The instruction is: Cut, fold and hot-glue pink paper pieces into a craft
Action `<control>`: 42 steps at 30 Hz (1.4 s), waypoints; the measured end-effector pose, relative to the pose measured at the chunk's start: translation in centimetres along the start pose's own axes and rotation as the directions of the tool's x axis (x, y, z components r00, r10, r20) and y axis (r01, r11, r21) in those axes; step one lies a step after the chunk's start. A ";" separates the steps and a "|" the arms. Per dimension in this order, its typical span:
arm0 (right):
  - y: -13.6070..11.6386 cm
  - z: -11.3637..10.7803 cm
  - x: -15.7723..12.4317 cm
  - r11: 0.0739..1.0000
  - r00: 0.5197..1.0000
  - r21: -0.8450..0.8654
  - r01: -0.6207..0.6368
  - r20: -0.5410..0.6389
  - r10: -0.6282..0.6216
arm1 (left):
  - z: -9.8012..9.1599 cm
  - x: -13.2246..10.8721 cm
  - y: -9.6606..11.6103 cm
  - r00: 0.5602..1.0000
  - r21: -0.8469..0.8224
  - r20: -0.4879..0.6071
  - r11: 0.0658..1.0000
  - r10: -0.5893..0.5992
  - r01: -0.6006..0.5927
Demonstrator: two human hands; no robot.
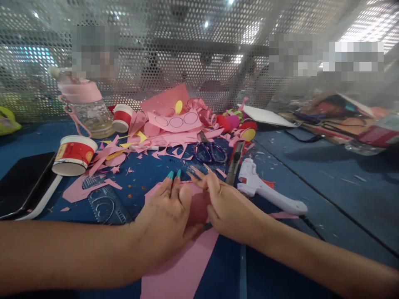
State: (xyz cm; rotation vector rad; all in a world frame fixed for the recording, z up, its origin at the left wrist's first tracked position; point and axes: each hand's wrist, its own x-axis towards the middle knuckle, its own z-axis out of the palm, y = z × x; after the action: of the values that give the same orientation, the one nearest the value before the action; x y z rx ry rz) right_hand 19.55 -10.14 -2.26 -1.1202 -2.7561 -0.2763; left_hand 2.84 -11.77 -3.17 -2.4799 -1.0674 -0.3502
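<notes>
A pink sheet of paper [181,270] lies on the blue table in front of me, its far part raised or folded under my hands. My left hand [170,214] rests on the sheet with fingers stretched forward, green-blue nails at its far edge. Beside it my right hand [221,199] touches the paper's right side, its fingers extended and spread. A utility knife [235,164] and a white hot glue gun [264,187] lie right of my right hand. Blue-handled scissors [210,151] sit just beyond the fingers. A clear stencil ruler [106,203] lies left of my left hand.
Pink paper scraps [174,133] pile up at the back. Two paper cups [75,155], a water bottle [85,108] and a black phone [25,182] stand or lie at left. A plastic bottle [377,135] lies far right. A perforated metal screen [193,54] closes off the back.
</notes>
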 end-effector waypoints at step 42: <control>0.0 -0.2 -0.1 0.989 0.997 0.139 -0.059 -0.035 0.065 | -0.7 -0.4 0.7 0.999 0.122 0.008 0.992 -0.033 0.032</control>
State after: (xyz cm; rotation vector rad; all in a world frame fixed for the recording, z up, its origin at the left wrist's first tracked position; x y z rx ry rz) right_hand 19.63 -10.27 -2.12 -1.1495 -2.6548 -0.0975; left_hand 3.03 -12.73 -2.89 -2.3610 -1.1010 -0.2733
